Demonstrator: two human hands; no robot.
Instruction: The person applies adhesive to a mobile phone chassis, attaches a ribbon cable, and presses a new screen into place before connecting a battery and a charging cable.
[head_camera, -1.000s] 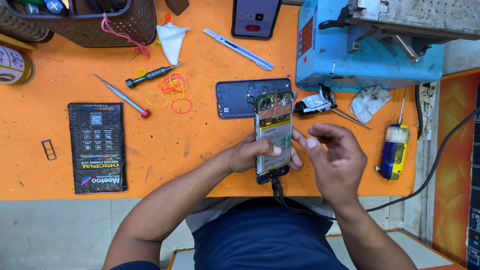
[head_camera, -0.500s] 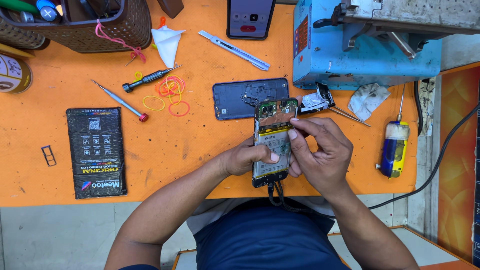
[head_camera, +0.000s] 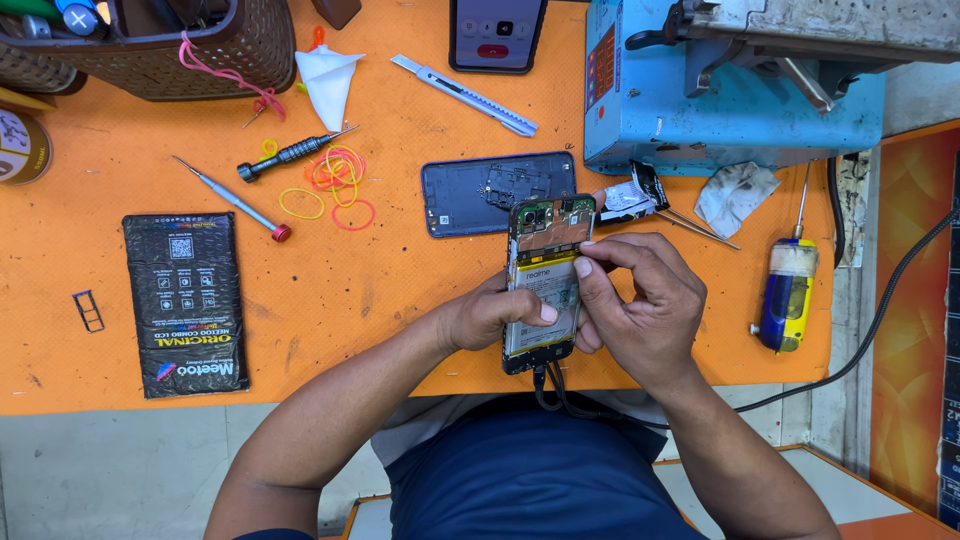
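Centre frame: our left hand (head_camera: 490, 318) cradles opened phone (head_camera: 545, 283), fingers wrapped round its edge. Right hand (head_camera: 640, 300) fingertips pinched at battery (head_camera: 545, 300); anything held between, cannot tell. We judge: steady frame, press lightly, clear of cable (head_camera: 548, 385).

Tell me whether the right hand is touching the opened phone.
Touching. The head view shows the right hand with its fingertips pressed onto the opened phone, which the left hand grips from the other side.

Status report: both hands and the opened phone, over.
Left hand grips opened phone. Right hand pinches at its battery. Cable plugged below. Nothing in the way.
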